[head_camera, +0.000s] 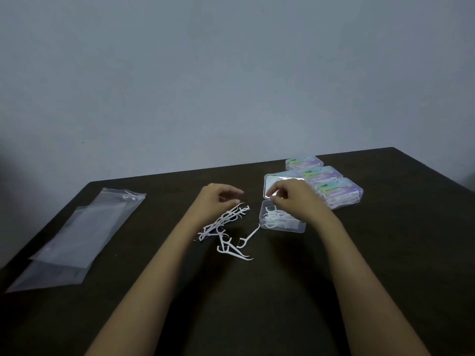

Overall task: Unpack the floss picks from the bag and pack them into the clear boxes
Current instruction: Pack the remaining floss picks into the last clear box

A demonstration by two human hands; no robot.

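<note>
- Bag (77, 237) of clear plastic lies flat at the left of the dark table (257, 299); no picks show inside it, so the unpacking looks done.
- Left hand (218, 197) hovers over the loose floss picks (226, 227), fingers relaxed and gripping nothing; the picks lie tangled in a heap between the forearms, and a hurried grab could drag hooked neighbours along and scatter them across the table.
- Single pick (248, 236) lies apart from the heap, its tip at the near corner of the open box; whether it touches cannot be told; it is the one likeliest to be missed.
- Open clear box (282, 223) sits just right of the heap, partly filled with white picks, its lid (280, 185) open behind it; picks laid crosswise may keep that lid from closing.
- Right hand (293, 201) is over the box's far side, fingers curled downward; whether they pinch a pick cannot be told; a nudge from the wrist could shift the light box.
- Closed boxes (339, 190), at least three, labelled and full of picks, sit touching one another at the far right.
</note>
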